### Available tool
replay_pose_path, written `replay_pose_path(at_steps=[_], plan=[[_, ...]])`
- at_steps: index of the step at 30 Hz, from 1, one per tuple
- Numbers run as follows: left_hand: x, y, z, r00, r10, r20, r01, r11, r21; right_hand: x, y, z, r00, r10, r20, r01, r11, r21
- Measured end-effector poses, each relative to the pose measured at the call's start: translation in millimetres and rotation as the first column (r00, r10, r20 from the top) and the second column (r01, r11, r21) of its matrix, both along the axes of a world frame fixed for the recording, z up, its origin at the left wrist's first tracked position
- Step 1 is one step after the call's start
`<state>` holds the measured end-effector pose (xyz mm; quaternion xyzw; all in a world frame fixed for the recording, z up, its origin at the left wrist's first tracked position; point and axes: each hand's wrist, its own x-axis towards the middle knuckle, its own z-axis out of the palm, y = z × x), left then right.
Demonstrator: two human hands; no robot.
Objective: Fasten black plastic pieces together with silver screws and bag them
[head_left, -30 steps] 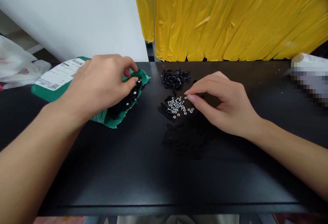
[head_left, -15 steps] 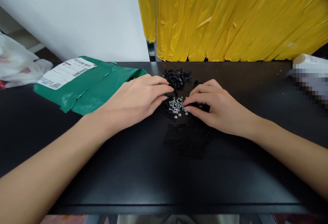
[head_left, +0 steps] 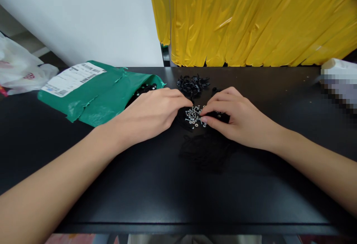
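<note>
A small heap of silver screws (head_left: pixel 192 113) lies on the black table, with several washers or nuts (head_left: pixel 196 125) along its near edge. My left hand (head_left: pixel 156 112) reaches in from the left, index finger stretched to the heap's upper left edge; its thumb is mostly hidden and I see nothing held. At the heap's right side, my right hand (head_left: pixel 235 115) has thumb and index finger closed together among the screws. Whatever is between those fingertips is too small to make out. A few more small metal pieces (head_left: pixel 219 116) show beneath the right hand.
Behind the heap sits a pile of small black parts (head_left: pixel 192 84). A torn green mailing bag (head_left: pixel 108 93) with black pieces in its mouth lies at left, near a white plastic bag (head_left: pixel 25 69). Yellow plastic sheeting (head_left: pixel 245 21) hangs at the back. A pale object (head_left: pixel 338 74) stands far right.
My left hand has dipped, its index fingertip now at the screws and its thumb tucked out of sight. More of the green bag's mouth shows. The right hand stays at the heap.
</note>
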<state>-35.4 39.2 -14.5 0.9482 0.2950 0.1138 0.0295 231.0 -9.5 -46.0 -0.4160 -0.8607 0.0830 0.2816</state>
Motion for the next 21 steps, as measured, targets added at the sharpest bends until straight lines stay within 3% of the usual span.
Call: replay_pose_path(at_steps=[7,12,21], plan=[[-0.1,-0.2,-1.6,1.000,-0.026,-0.005,0.026,0.999,-0.029,0.8,0.2,1.3,1.000,0.010,0.021,-0.010,1.000,-0.026],[0.1,-1.4,-0.3,1.000,0.020,-0.012,-0.020,0.999,-0.030,0.0,-0.1,1.3,1.000,0.006,0.012,-0.006,1.000,-0.030],[1.4,-1.6,2.2,0.995,0.051,0.087,-0.056,0.996,0.062,-0.2,1.1,1.8,1.000,0.011,-0.005,-0.011,1.000,0.007]])
